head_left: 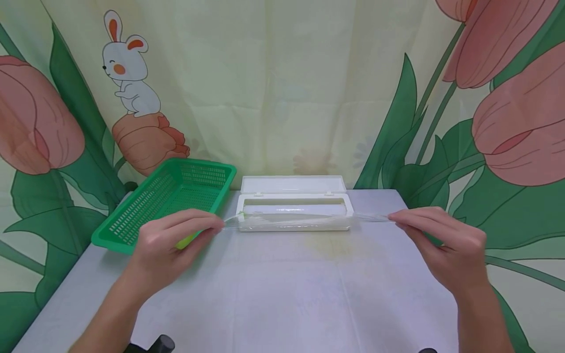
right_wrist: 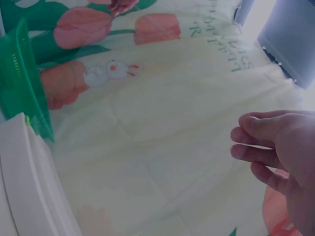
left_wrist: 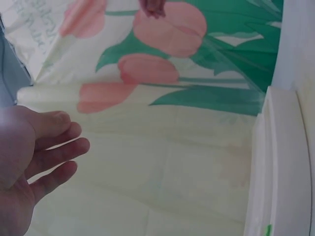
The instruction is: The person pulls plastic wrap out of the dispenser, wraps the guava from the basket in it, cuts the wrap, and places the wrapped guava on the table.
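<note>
A clear strip of plastic wrap (head_left: 295, 222) stretches between both hands, bunched and narrow toward its ends. My left hand (head_left: 165, 245) pinches its left end between thumb and fingertips, beside the green basket. At the other end, my right hand (head_left: 448, 242) pinches the film the same way. Behind the film stands a white plastic wrap dispenser (head_left: 349, 206), its lid (head_left: 293, 185) raised at the back and a pale roll (head_left: 304, 209) inside. Both wrist views show thumb and fingertips together, with the dispenser (left_wrist: 283, 162) off to one side.
A green slotted basket (head_left: 119, 223) sits at the back left of the white-covered table (head_left: 300, 294). Something yellow-green (head_left: 184, 242) shows behind my left fingers. A curtain (head_left: 287, 88) printed with tulips and a rabbit hangs behind the table. A black object (head_left: 162, 344) pokes in at the bottom edge.
</note>
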